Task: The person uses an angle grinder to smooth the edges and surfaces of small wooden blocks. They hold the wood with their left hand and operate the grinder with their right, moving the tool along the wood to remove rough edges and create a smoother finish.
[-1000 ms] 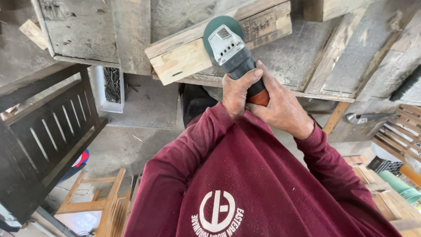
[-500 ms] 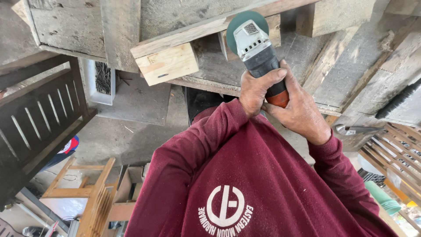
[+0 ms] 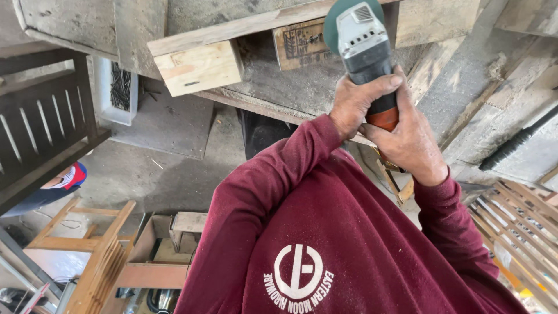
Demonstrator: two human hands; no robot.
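Rough grey concrete worktop [image 3: 302,87] carries pale wooden beams [image 3: 197,64]; against them presses the grey-and-black angle grinder with green disc [image 3: 363,40]. Left hand [image 3: 357,102] and right hand [image 3: 410,139] clasp its orange-ended handle, fingers [image 3: 381,87] wrapped tightly around. Nearby, a white tray of nails [image 3: 119,87].
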